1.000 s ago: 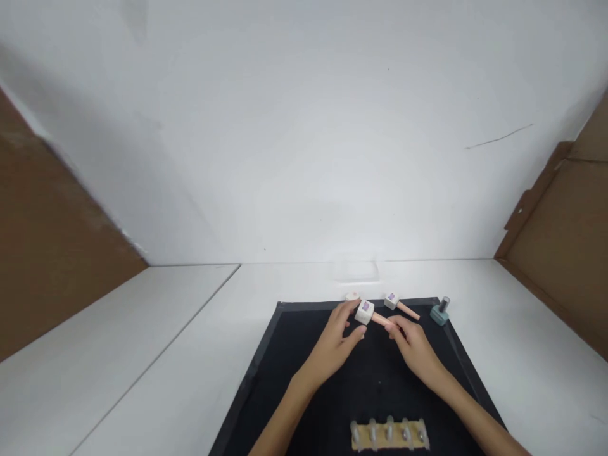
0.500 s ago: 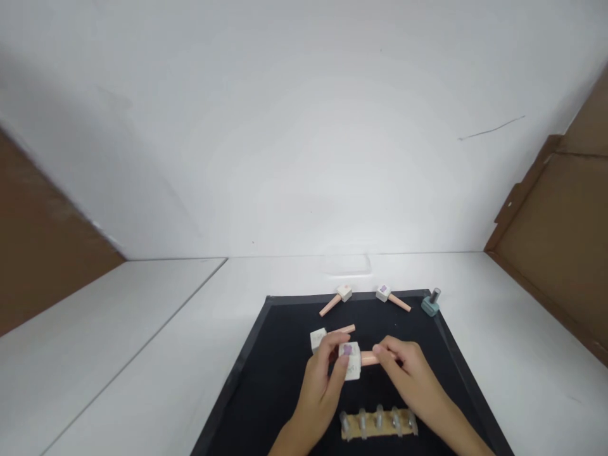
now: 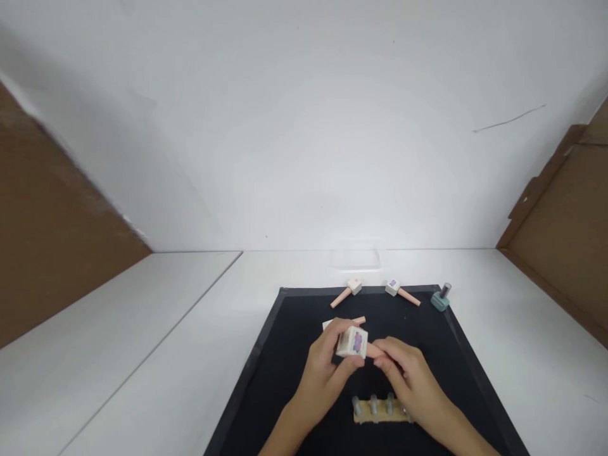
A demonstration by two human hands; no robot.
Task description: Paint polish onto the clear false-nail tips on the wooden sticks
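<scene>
My left hand (image 3: 327, 367) grips the white square body of a nail polish bottle (image 3: 354, 342) that has a purple print on one face. The fingers and thumb of my right hand (image 3: 408, 373) pinch the bottle's long pink cap (image 3: 374, 351), which sits in line with the neck. Whether the cap is loosened cannot be made out. Just behind my left fingers lies another white bottle, its pink cap (image 3: 360, 320) showing and its body mostly covered. Below my hands is a tan strip (image 3: 382, 418) carrying several clear, nail-like tips, its right end hidden by my right hand.
At the back of the black mat (image 3: 299, 354) lie two more white bottles, one on the left (image 3: 354, 287) and one on the right (image 3: 393, 287). A teal bottle (image 3: 440, 301) with a grey cap stands at the back right corner. Brown cardboard (image 3: 565, 228) borders the right side.
The held bottle has been turned so its purple-printed face points more toward me, and its cap now slopes down to the right. The whole view has shifted slightly.
</scene>
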